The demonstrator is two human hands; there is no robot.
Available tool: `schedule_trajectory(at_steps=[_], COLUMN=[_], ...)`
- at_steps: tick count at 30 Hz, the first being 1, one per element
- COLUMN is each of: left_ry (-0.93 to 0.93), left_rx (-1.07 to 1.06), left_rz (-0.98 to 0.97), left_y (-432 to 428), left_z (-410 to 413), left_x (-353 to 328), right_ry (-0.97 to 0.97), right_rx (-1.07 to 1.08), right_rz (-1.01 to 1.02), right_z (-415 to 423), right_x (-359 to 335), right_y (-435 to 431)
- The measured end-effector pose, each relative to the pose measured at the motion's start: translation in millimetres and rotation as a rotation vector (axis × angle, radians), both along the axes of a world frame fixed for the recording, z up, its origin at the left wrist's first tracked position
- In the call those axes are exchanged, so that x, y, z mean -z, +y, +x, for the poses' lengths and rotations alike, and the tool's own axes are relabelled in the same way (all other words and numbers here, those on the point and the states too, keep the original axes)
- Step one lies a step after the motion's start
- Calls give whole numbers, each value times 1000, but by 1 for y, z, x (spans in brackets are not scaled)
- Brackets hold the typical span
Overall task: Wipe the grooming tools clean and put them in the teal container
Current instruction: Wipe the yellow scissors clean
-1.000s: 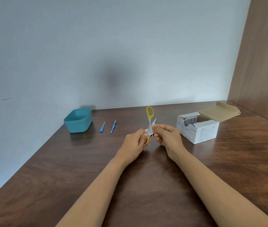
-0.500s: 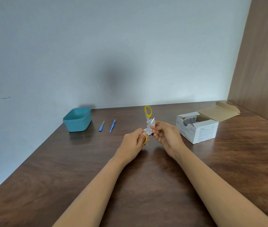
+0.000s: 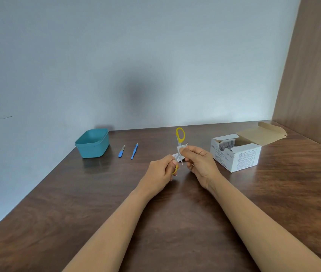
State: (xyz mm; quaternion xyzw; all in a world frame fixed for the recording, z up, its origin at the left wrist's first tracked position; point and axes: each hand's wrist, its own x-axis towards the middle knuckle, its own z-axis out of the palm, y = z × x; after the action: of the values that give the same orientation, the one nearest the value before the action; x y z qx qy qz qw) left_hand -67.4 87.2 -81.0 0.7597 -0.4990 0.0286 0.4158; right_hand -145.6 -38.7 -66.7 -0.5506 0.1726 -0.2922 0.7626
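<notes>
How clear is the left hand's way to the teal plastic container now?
Probably yes: only a short blue tool and a longer blue tool lie on the brown wooden table before the teal plastic container. But the left hand is busy gripping the yellow-handled scissors.

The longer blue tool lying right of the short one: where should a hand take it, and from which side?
Probably pinch the longer blue tool across its wider near half, coming straight down from above. It lies flat on the table, thin and narrow, tip pointing away, with bare wood along both long sides.
</notes>
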Motion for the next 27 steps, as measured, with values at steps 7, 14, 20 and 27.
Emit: schedule_trajectory(at_steps=[7,14,20,27], left_ry=[-17,-42,-45,-45], left_rx=[22,28,19,33], left_rz=[3,-10,0,14], left_y=[-1,-5,-6,-5], left_z=[-1,-4,-3,-5], left_x=[-1,-2,-2,-1], right_ry=[-54,-51,-69,-61], right_rx=[68,204,166,171], right_rz=[-162,-170,-44,86], right_z=[-1,0,-4,-3], right_x=[-1,0,-6,-4], right_y=[9,11,13,9])
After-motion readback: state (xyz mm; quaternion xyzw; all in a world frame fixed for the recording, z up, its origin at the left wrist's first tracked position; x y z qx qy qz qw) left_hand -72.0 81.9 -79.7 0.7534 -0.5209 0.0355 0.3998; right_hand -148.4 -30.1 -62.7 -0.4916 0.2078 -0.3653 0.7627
